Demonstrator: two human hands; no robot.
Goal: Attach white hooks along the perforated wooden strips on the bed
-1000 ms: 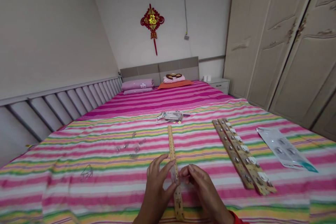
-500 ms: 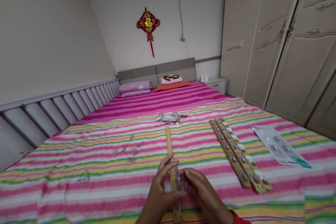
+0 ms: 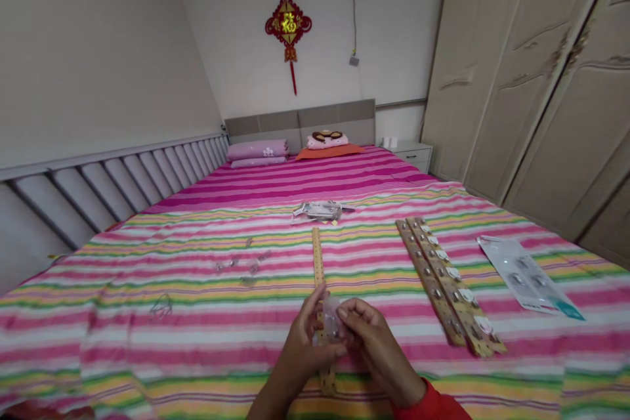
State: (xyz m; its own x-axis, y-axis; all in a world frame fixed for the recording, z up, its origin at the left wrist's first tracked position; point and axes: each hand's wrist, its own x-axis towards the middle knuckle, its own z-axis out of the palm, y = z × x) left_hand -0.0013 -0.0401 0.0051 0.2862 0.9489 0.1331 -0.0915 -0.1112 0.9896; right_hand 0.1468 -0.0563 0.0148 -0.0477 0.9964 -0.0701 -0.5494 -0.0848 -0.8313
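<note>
Between my two hands is a small clear plastic piece (image 3: 333, 316) with something shiny in it; its exact kind is too blurred to tell. My left hand (image 3: 304, 340) curves around its left side, the thumb at its lower edge and the fingers at its upper left. The fingers of my right hand (image 3: 374, 338) are pinched on its right edge. Below them lies a narrow yellowish strip with small holes (image 3: 317, 252), running away from me on the striped sheet (image 3: 207, 335) and partly hidden by my left hand.
Right of my hands lie two brown strips (image 3: 427, 270) (image 3: 450, 285) carrying metal pieces and white tabs. Beyond them is a clear blister pack (image 3: 524, 275). Several small clear pieces (image 3: 253, 268) and a crumpled clear scrap (image 3: 161, 306) lie left. A plastic bag (image 3: 319, 211) sits farther back.
The clear plastic piece has turned so that its flat face shows. My right hand has shifted slightly up, its fingertips now on the piece's edge. The view has tilted slightly.
</note>
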